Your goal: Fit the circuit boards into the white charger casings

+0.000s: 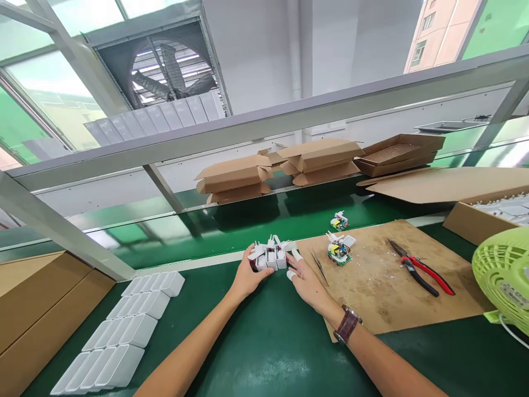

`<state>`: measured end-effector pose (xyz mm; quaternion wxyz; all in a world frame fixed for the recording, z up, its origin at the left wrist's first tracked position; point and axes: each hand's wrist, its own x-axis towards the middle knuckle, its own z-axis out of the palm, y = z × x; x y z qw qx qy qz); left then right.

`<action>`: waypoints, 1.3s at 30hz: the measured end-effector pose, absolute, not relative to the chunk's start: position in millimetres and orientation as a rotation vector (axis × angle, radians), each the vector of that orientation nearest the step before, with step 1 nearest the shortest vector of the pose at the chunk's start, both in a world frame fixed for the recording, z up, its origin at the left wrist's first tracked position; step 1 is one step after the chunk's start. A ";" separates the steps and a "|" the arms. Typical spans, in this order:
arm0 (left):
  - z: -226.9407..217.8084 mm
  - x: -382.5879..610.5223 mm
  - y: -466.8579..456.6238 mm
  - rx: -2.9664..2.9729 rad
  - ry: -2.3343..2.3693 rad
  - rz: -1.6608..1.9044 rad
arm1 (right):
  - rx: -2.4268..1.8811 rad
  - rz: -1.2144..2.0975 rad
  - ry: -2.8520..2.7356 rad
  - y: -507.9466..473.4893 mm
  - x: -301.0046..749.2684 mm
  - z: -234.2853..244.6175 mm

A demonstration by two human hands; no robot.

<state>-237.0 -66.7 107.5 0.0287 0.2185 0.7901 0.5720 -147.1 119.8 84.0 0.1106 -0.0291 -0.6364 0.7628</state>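
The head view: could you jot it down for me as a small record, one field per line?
Left hand: holding small white cases with pronged pieces on top
Right hand: fingers at the cases' right end; white covers on fingertips
Right wrist: watch
Brown board: tweezers, circuit, pliers
Beyond board: another circuit
Left: rows of white tubs
Right: green fan
Back: cardboard boxes

No txt I can read from here; label (pixel 514 294) on fan (pixel 488 269), well R of R hand (pixel 308 282), too blurry.
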 end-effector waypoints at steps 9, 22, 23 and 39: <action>131.0 -256.8 -70.3 0.667 2.225 1.664 | -0.036 2.213 -1.966 124.0 -151.0 84.4; 138.1 -215.9 -122.9 0.672 2.868 1.298 | -0.166 1.852 -2.125 121.5 -137.1 86.8; 145.2 -212.8 -139.5 0.670 2.973 1.231 | -0.166 1.782 -2.140 120.3 -133.7 89.7; 167.9 -214.6 -214.2 0.770 3.440 0.739 | -0.005 1.092 -2.202 136.6 -116.7 138.5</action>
